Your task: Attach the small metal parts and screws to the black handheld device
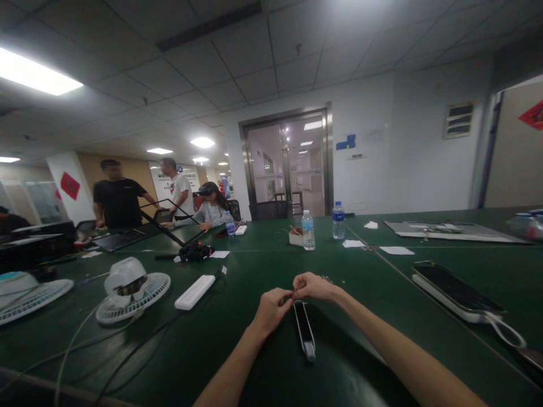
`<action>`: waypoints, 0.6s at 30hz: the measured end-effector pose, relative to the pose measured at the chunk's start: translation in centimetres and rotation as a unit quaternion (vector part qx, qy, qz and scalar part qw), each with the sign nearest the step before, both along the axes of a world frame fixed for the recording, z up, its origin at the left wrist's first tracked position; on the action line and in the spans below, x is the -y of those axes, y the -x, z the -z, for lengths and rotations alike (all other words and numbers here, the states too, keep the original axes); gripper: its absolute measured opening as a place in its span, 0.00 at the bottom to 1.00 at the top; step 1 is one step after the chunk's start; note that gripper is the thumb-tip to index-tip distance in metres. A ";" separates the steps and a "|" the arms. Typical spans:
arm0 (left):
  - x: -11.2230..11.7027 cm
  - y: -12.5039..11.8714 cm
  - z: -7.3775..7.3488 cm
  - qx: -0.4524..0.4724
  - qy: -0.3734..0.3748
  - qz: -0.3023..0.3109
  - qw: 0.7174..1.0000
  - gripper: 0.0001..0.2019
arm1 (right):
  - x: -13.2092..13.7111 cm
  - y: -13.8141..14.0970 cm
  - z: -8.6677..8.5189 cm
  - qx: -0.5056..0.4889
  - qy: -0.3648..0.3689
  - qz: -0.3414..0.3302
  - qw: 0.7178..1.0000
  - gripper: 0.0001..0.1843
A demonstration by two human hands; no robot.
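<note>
My left hand [271, 309] and my right hand [311, 286] meet above the green tabletop [237, 339], their fingertips pinched together on a small dark item [292, 295]. The fingers hide most of it, so I cannot tell what it is. Just below them lies a narrow black-and-white strip device [304, 329], which neither hand appears to touch. A small metal ring or chain [326, 278] lies just beyond my right hand.
A white power bank [194, 292] and white desk fans [131, 289] with loose cables lie left. A black phone-like slab on a white base [456, 291] sits right. Water bottles [308, 230] and papers stand ahead. Seated and standing people [210, 212] are at the far end.
</note>
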State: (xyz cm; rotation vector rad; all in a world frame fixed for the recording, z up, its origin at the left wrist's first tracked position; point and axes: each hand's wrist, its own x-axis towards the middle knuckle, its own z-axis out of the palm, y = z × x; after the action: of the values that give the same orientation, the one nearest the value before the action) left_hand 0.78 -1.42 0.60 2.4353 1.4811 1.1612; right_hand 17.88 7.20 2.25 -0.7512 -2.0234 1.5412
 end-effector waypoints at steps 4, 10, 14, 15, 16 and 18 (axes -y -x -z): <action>0.0 0.0 0.2 0.000 -0.005 -0.012 1.000 0.11 | 0.5 0.4 -0.3 0.004 -0.012 0.029 1.000 0.15; -0.1 0.1 0.0 0.012 0.003 -0.021 1.000 0.10 | -0.2 -0.3 -0.6 0.030 -0.041 0.021 0.998 0.16; 0.0 0.4 -0.3 0.016 0.020 -0.025 0.999 0.10 | -3.0 -2.5 -0.5 0.076 -0.152 0.121 0.978 0.12; 0.0 0.4 -0.4 0.018 0.026 -0.024 0.999 0.11 | -3.8 -3.3 -0.5 0.089 -0.166 0.149 0.971 0.11; 0.0 0.4 -0.4 0.020 0.033 -0.024 0.999 0.11 | -4.5 -4.2 -0.5 0.102 -0.179 0.180 0.962 0.10; 0.0 0.5 -0.5 0.023 0.046 -0.022 0.998 0.12 | -5.5 -6.2 -0.7 0.137 -0.205 0.243 0.938 0.09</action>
State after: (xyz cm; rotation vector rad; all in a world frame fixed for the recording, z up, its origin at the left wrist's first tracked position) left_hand 0.32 -1.42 1.15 2.3117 1.5454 1.1240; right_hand 24.04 12.73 2.95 -1.2240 -2.0421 0.7385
